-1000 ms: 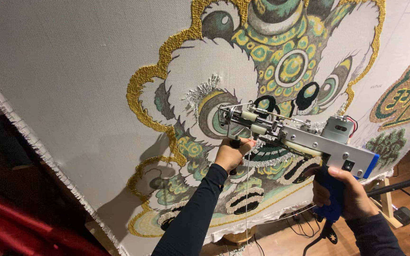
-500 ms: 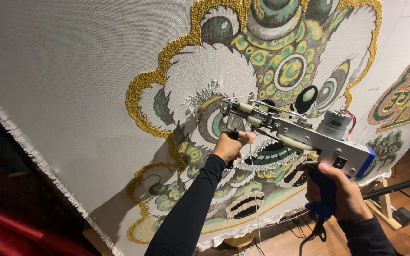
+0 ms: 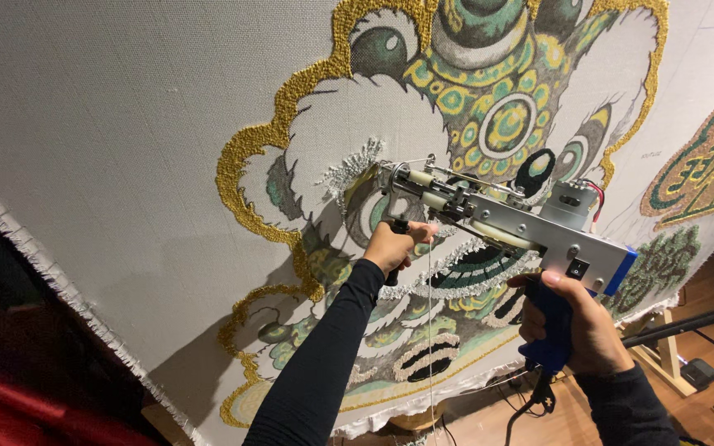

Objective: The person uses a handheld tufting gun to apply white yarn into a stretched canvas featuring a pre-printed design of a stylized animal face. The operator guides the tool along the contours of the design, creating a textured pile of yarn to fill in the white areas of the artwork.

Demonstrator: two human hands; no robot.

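Observation:
A silver tufting gun (image 3: 497, 219) with a blue rear grip points its needle end at the stretched tufting cloth (image 3: 126, 124). My left hand (image 3: 398, 244) is closed around the gun's black front handle, close to the cloth. My right hand (image 3: 576, 326) grips the blue rear handle lower right. The needle tip touches a silvery tufted patch (image 3: 349, 169) inside the white face area of a lion-mask design (image 3: 473, 91) outlined in gold yarn. A thin white yarn strand (image 3: 430, 330) hangs down from the gun.
A second green and gold tufted motif (image 3: 704, 165) sits on the cloth at the right. The cloth's frayed lower edge (image 3: 59, 285) runs diagonally at the left. Below are a wooden frame leg (image 3: 663, 355), a black bar (image 3: 687, 322), cables and a wooden floor.
The gun and both hands have shifted slightly up and left along the silvery patch; the view has moved with them.

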